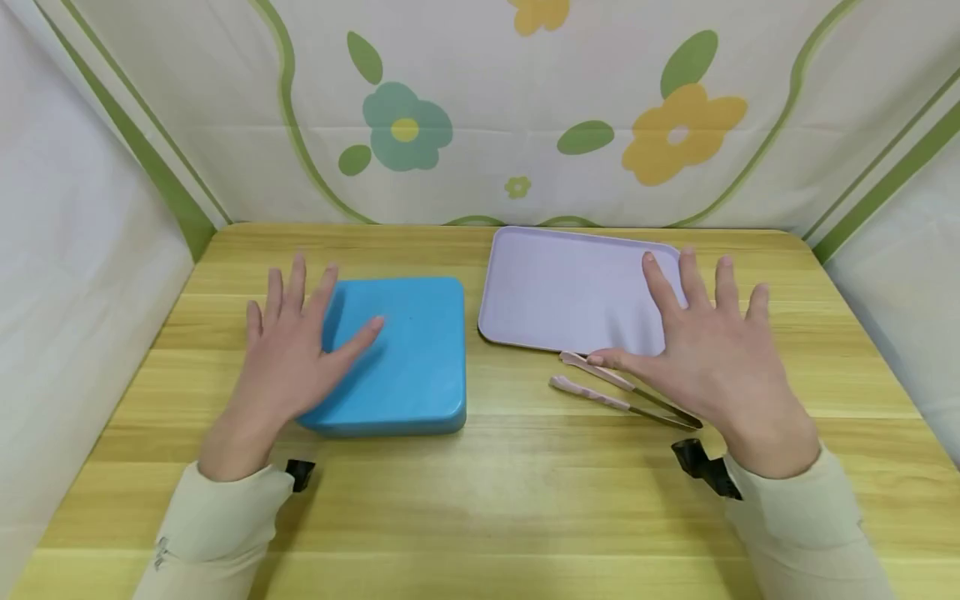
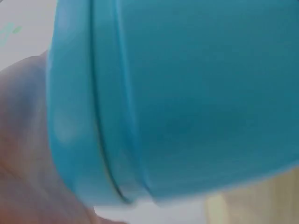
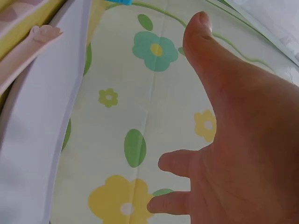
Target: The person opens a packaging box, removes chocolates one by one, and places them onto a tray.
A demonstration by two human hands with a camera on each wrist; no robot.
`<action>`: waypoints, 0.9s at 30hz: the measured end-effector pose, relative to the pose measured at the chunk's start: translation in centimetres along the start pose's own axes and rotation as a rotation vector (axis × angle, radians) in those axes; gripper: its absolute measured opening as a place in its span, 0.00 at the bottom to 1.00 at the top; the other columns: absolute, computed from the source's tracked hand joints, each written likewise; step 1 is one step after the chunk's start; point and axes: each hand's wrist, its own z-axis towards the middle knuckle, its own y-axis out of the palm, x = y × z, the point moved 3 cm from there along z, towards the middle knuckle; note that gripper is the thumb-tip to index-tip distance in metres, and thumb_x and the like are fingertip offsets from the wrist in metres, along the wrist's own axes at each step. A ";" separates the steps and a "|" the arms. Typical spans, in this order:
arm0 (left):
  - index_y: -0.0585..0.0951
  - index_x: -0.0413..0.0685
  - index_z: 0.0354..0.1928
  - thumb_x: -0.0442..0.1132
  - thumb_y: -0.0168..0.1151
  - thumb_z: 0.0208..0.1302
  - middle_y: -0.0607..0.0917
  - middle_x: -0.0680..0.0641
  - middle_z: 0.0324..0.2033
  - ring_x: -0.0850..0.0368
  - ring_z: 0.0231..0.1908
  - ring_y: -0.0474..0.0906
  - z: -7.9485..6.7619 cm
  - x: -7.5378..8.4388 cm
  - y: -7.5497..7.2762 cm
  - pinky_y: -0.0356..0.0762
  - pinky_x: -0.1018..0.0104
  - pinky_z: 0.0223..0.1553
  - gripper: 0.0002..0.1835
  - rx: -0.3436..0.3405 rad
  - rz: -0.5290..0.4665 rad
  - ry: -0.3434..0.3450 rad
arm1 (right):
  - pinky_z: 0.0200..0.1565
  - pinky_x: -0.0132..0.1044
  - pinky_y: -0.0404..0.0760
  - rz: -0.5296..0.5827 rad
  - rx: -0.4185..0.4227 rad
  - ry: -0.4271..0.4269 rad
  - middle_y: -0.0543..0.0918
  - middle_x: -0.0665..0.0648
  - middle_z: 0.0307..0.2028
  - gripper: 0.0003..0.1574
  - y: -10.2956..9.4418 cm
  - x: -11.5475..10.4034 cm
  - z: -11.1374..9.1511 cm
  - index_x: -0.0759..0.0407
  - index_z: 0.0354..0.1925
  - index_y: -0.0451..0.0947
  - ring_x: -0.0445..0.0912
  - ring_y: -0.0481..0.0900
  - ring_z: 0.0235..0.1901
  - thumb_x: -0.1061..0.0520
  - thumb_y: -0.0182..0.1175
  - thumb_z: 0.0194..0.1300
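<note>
A blue box with a lid (image 1: 408, 350) sits left of centre on the wooden table. My left hand (image 1: 288, 358), fingers spread, overlaps its left side in the head view; in the left wrist view the box's side and lid seam (image 2: 96, 107) fill most of the picture. My right hand (image 1: 720, 358) is spread wide over the right side, holding nothing. Beneath its thumb lie tongs (image 1: 592, 396) with pinkish handles and metal ends. Behind them rests a flat lilac tray (image 1: 555, 283), its right edge partly hidden by my fingers.
A pale cloth with printed flowers (image 1: 408, 125) hangs behind the table (image 1: 480, 517), and white cloth (image 1: 82, 250) stands along the left side. Black wrist mounts (image 1: 697, 462) jut from both sleeves.
</note>
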 end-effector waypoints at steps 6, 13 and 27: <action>0.44 0.53 0.89 0.68 0.51 0.80 0.37 0.41 0.88 0.30 0.86 0.33 -0.9 -1.9 -0.6 0.34 0.22 0.79 0.50 0.015 -0.135 0.031 | 0.74 0.81 0.40 0.014 -0.016 -0.010 0.46 0.73 0.85 0.82 0.8 0.0 -0.3 0.48 0.89 0.41 0.79 0.42 0.81 0.04 0.51 0.56; 0.44 0.53 0.89 0.61 0.50 0.84 0.42 0.43 0.88 0.29 0.85 0.40 -1.2 -3.5 -0.8 0.44 0.20 0.77 0.45 0.010 -0.319 -0.009 | 0.79 0.68 0.56 0.134 0.047 -0.113 0.50 0.73 0.85 0.76 0.7 -1.1 -0.2 0.61 0.88 0.42 0.70 0.50 0.84 0.16 0.59 0.67; 0.57 0.54 0.87 0.44 0.60 0.83 0.54 0.48 0.87 0.43 0.86 0.50 -2.0 -6.5 2.0 0.69 0.85 0.66 0.38 -0.108 -0.979 -0.073 | 0.75 0.55 0.73 0.772 -0.053 -0.410 0.60 0.55 0.84 0.63 5.3 -9.6 0.1 0.53 0.86 0.55 0.55 0.70 0.78 0.41 0.77 0.66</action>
